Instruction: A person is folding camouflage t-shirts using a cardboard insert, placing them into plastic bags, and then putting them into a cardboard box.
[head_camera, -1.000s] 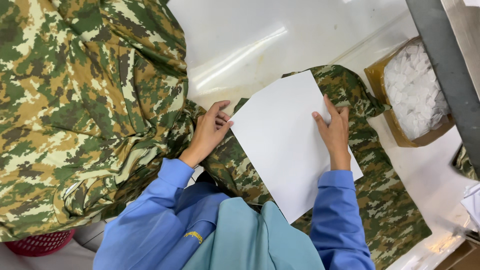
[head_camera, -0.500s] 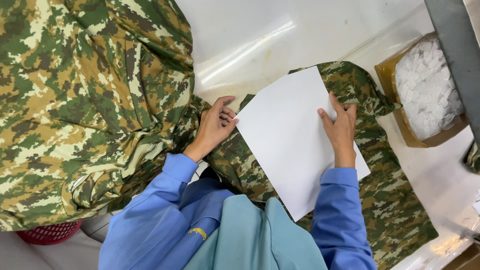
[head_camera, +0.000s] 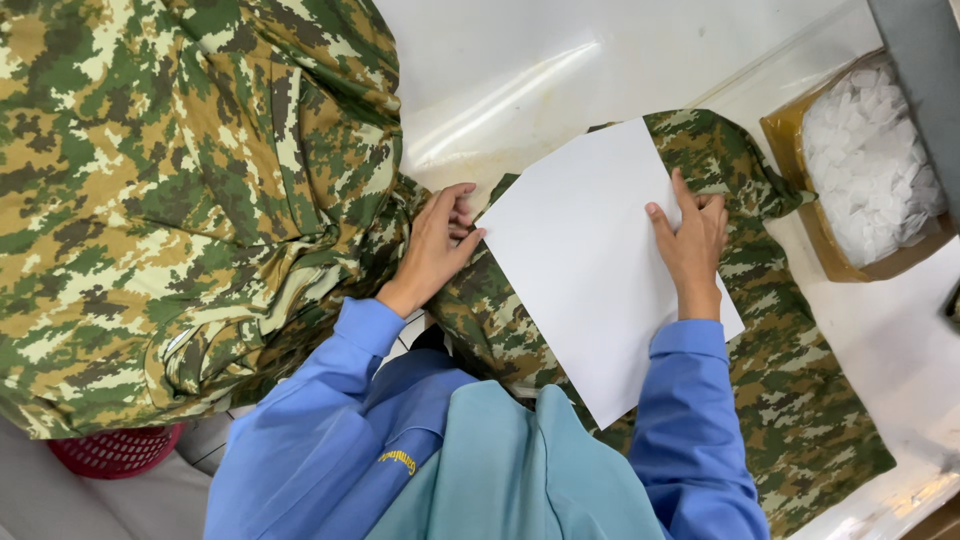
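At the far left a red basket (head_camera: 115, 450) sits low beside a big heap of camouflage fabric (head_camera: 180, 200), which fills the same part of the view as a second ago. The left hand (head_camera: 435, 245) lies with fingers loosely curled on the fabric's edge, its fingertips touching the left edge of the white sheet (head_camera: 600, 270); it grips nothing, much as before. The sheet lies flat on a camouflage garment (head_camera: 800, 400) spread over the white tabletop (head_camera: 600, 60). The right hand (head_camera: 695, 240) presses flat on the sheet's right edge, fingers open, slightly higher than earlier. At far right, a cardboard box (head_camera: 800, 215) holds white pieces.
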